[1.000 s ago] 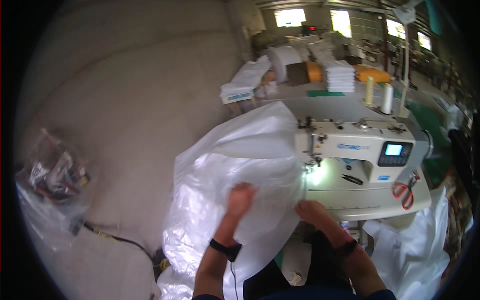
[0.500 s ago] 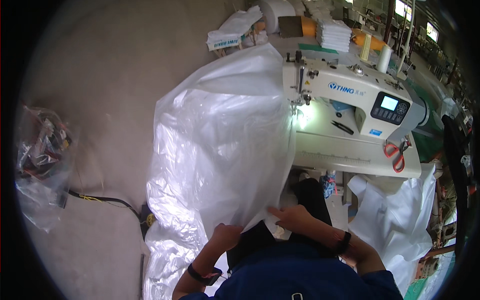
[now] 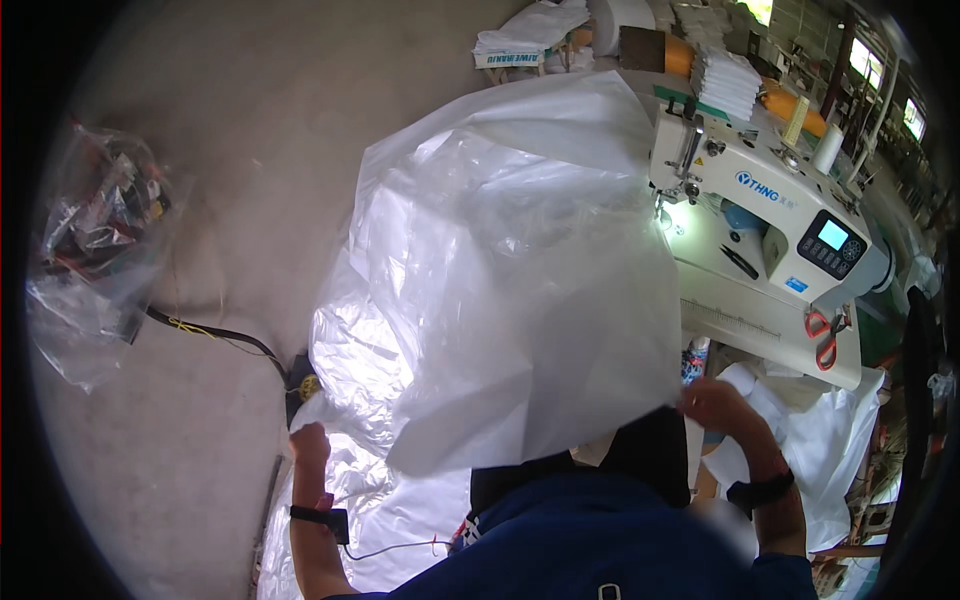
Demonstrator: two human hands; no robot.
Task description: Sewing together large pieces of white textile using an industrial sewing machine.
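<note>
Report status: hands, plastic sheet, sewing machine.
Left hand low on sheet's left edge. Right hand pinching right edge. Clear plastic sheet draped before sewing machine. Red scissors on machine bed.

Seated person seen from above: a dark blue short-sleeved top of plain woven cloth covers the torso and shoulders, with a small pale tab or label at the collar's lower edge. Forearms are bare below the sleeves. The left hand (image 3: pixel 310 447) carries a black wristband with a small square black module, from which a thin pale cable runs toward the body. The right hand (image 3: pixel 722 405) carries a matching broad black wristband; black trousers show at the lap
</note>
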